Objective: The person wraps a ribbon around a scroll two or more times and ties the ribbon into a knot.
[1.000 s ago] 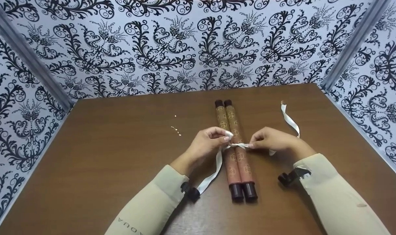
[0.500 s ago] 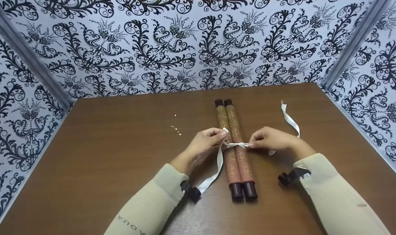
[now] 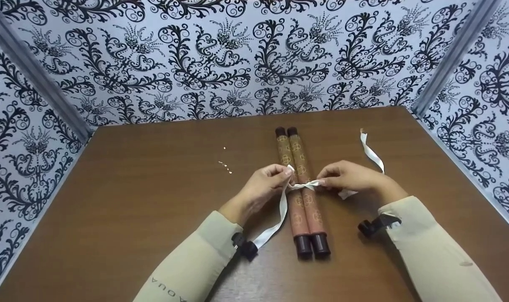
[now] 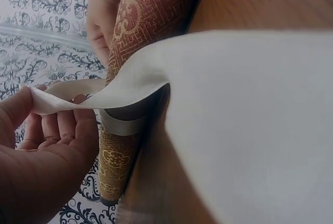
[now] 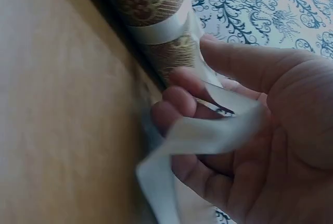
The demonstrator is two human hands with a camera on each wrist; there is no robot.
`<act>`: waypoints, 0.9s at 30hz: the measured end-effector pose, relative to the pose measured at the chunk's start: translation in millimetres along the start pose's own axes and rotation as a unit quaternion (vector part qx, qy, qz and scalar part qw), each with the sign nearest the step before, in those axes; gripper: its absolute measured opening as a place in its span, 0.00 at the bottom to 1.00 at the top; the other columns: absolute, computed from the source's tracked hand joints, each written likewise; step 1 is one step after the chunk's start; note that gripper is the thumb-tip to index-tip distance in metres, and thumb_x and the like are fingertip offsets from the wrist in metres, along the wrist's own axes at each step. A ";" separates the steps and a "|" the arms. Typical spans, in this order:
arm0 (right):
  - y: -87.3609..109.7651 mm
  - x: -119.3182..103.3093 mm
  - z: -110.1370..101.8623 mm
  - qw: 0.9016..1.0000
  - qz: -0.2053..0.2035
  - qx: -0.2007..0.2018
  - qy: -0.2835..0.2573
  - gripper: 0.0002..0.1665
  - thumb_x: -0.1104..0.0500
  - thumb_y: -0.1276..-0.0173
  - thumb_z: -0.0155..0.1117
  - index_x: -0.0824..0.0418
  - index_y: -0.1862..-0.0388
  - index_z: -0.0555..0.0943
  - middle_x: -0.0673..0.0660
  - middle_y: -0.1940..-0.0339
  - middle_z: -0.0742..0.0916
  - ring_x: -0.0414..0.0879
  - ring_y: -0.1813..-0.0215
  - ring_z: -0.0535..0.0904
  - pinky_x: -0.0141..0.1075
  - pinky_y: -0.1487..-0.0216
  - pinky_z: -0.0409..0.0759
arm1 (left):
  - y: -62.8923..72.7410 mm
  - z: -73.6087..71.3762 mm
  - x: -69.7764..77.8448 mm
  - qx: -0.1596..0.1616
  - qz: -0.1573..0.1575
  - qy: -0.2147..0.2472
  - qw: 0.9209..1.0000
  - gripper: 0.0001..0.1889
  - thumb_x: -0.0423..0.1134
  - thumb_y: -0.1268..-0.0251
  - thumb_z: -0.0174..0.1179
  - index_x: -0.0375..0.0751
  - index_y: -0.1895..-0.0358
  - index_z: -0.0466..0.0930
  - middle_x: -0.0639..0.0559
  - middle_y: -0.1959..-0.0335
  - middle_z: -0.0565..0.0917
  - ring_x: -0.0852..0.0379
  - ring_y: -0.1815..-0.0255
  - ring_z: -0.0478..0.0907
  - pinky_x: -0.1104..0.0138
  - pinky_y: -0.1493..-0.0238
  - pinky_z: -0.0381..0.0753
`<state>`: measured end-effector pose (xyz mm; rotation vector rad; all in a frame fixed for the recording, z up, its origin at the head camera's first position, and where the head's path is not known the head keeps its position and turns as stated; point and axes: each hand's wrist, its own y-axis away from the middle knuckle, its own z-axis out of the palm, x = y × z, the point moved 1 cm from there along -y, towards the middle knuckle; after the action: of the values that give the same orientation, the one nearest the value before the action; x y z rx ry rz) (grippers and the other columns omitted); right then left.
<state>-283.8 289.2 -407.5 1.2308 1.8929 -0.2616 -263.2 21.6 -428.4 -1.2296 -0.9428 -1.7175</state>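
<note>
Two rolled scrolls (image 3: 298,209) in patterned red and gold brocade, dark knobs at their ends, lie side by side on the table. A white ribbon (image 3: 304,185) crosses them around the middle, twisted over itself on top. My left hand (image 3: 260,186) pinches the ribbon between thumb and forefinger at the scrolls' left side; in the left wrist view the ribbon (image 4: 130,83) loops there. On the other side, my right hand (image 3: 353,178) pinches the ribbon with thumb and fingertips. A loose length of ribbon (image 5: 208,135) runs across that palm in the right wrist view.
One ribbon tail (image 3: 372,153) stretches over the wooden table (image 3: 153,209) behind my right hand, and another ribbon tail (image 3: 275,226) trails toward my left wrist. Small pale crumbs (image 3: 225,166) lie left of the scrolls. Patterned panels (image 3: 212,54) enclose the table's back and sides.
My left fingertips have drawn in slightly left, with a ribbon loop standing up between them. My right fingers have shifted a little, and the ribbon end beneath that hand shows more.
</note>
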 end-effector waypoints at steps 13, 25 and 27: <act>15.1 19.8 -43.4 0.975 -0.011 0.220 0.039 0.23 0.54 0.21 0.61 0.69 0.37 0.80 0.68 0.40 0.85 0.61 0.38 0.80 0.49 0.34 0.73 | 1.9 0.9 0.2 -0.009 -0.006 0.007 1.000 0.05 0.35 0.24 0.60 0.43 0.62 0.81 0.54 0.69 0.83 0.61 0.67 0.79 0.71 0.62 0.78; 27.8 69.9 -64.8 0.956 0.108 0.262 0.081 0.28 0.55 0.24 0.61 0.76 0.36 0.73 0.76 0.42 0.81 0.70 0.39 0.76 0.64 0.33 0.70 | 2.2 0.9 2.3 0.002 -0.004 0.002 1.000 0.05 0.35 0.24 0.60 0.42 0.62 0.81 0.53 0.67 0.83 0.60 0.65 0.82 0.70 0.59 0.81; 28.4 75.6 -65.4 0.955 0.124 0.251 0.096 0.29 0.56 0.25 0.63 0.77 0.37 0.73 0.77 0.44 0.82 0.70 0.41 0.77 0.64 0.35 0.71 | 2.2 0.8 2.4 0.003 -0.003 0.002 1.000 0.05 0.35 0.23 0.60 0.42 0.62 0.81 0.53 0.67 0.83 0.60 0.65 0.82 0.70 0.59 0.81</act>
<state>-307.4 390.1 -415.2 1.8781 1.8667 -0.5264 -261.4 21.1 -425.7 -1.2204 -0.9500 -1.7190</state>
